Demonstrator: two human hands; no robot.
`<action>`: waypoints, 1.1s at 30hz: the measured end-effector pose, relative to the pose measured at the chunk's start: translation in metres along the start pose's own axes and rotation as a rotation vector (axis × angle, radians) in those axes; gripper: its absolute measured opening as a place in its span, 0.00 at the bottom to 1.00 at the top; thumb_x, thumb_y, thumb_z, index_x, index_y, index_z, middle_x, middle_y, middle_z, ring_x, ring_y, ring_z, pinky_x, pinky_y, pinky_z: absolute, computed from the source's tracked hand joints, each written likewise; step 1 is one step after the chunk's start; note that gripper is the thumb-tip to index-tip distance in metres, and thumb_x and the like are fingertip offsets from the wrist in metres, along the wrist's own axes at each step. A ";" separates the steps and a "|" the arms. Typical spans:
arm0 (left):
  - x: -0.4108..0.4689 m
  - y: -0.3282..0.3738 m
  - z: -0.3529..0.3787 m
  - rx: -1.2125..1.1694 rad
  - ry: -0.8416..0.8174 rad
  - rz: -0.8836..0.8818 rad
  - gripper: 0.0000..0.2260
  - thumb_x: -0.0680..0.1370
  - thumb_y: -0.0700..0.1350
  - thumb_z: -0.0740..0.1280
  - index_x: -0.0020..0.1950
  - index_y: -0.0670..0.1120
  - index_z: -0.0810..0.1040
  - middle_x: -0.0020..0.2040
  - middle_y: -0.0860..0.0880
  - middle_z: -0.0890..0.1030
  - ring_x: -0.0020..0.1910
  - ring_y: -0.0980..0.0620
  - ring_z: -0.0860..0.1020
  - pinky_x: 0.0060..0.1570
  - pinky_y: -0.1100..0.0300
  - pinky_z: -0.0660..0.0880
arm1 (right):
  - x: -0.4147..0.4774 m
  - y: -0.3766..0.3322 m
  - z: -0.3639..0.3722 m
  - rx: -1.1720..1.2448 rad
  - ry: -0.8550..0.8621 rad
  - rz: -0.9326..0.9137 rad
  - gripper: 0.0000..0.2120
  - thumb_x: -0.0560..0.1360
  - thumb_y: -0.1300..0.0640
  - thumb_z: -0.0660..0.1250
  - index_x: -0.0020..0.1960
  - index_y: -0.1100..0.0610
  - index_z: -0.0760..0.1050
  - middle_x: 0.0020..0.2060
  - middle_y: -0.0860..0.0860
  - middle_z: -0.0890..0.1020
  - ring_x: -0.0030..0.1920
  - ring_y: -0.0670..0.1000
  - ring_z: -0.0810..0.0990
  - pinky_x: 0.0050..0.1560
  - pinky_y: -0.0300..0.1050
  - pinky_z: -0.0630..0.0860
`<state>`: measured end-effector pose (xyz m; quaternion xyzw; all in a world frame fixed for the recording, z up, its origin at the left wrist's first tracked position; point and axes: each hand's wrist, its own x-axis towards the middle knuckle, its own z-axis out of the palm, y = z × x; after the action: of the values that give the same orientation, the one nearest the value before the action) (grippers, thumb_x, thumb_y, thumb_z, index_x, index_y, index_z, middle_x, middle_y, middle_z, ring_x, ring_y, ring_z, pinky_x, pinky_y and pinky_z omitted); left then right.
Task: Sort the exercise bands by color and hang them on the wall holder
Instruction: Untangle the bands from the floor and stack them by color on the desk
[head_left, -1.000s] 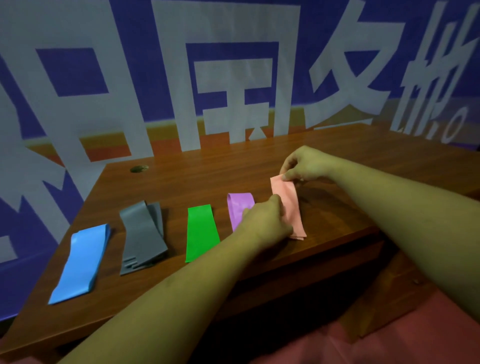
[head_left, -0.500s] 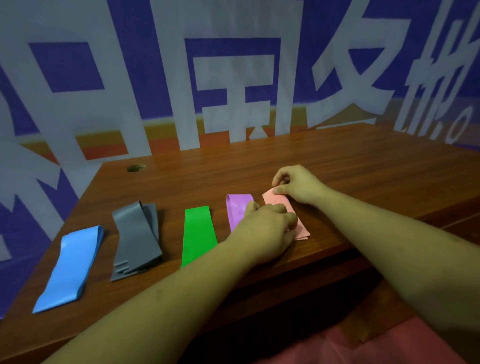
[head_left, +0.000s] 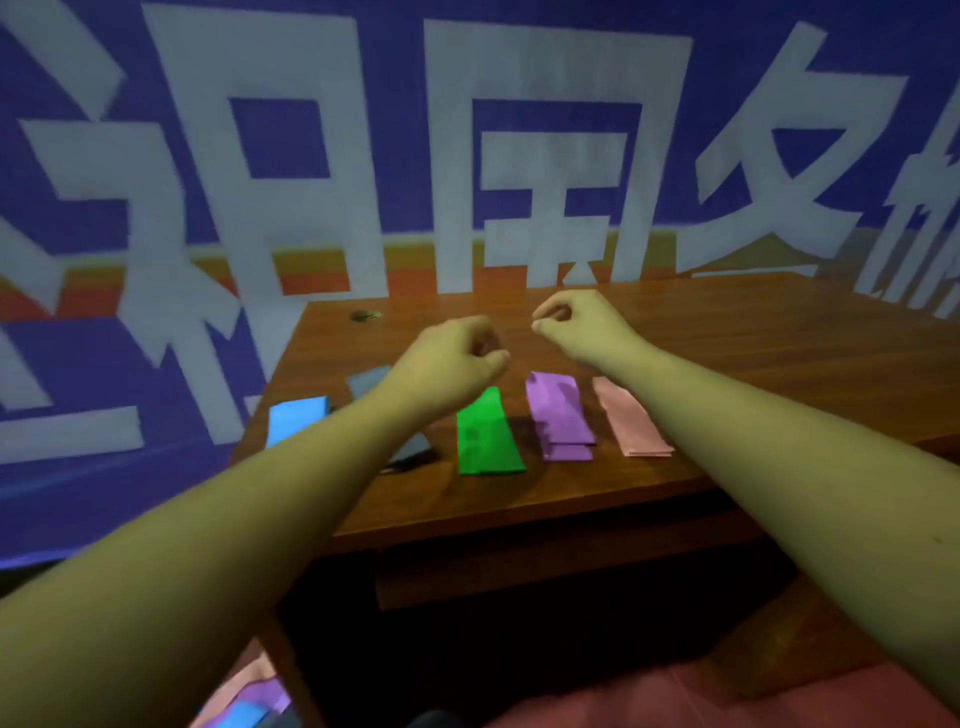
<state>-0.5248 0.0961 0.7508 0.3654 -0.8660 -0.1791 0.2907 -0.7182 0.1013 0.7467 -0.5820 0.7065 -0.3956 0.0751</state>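
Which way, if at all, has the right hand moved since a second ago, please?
Yes. The right hand has let go of the pink band and moved away from the person, now raised past the band's far end over the table.

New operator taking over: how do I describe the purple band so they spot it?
Find the brown wooden table and the row laid across it. Second from the right, between the bright green band and the pale pink band, is the flat purple elastic band, the only one that colour.
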 end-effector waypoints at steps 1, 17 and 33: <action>-0.008 -0.013 -0.018 0.007 0.033 -0.046 0.02 0.77 0.47 0.67 0.46 0.50 0.78 0.43 0.49 0.79 0.46 0.47 0.78 0.43 0.60 0.69 | -0.002 -0.020 0.011 0.015 -0.007 -0.030 0.06 0.74 0.59 0.69 0.50 0.59 0.82 0.44 0.54 0.83 0.44 0.49 0.79 0.40 0.40 0.72; -0.245 -0.259 -0.215 0.191 0.252 -0.776 0.08 0.77 0.47 0.66 0.50 0.43 0.76 0.44 0.43 0.80 0.42 0.44 0.76 0.41 0.56 0.69 | -0.112 -0.277 0.267 0.068 -0.401 -0.345 0.16 0.78 0.54 0.63 0.62 0.60 0.75 0.59 0.57 0.79 0.59 0.57 0.76 0.55 0.45 0.72; -0.361 -0.484 -0.057 -0.002 -0.018 -1.073 0.09 0.76 0.45 0.66 0.51 0.41 0.78 0.50 0.41 0.81 0.52 0.41 0.77 0.47 0.56 0.69 | -0.192 -0.147 0.557 -0.095 -0.727 0.041 0.10 0.74 0.60 0.65 0.51 0.64 0.78 0.48 0.61 0.83 0.52 0.61 0.79 0.52 0.49 0.72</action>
<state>-0.0292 0.0326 0.4065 0.7548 -0.5597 -0.3067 0.1513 -0.2302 0.0061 0.3974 -0.6732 0.6627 -0.1283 0.3020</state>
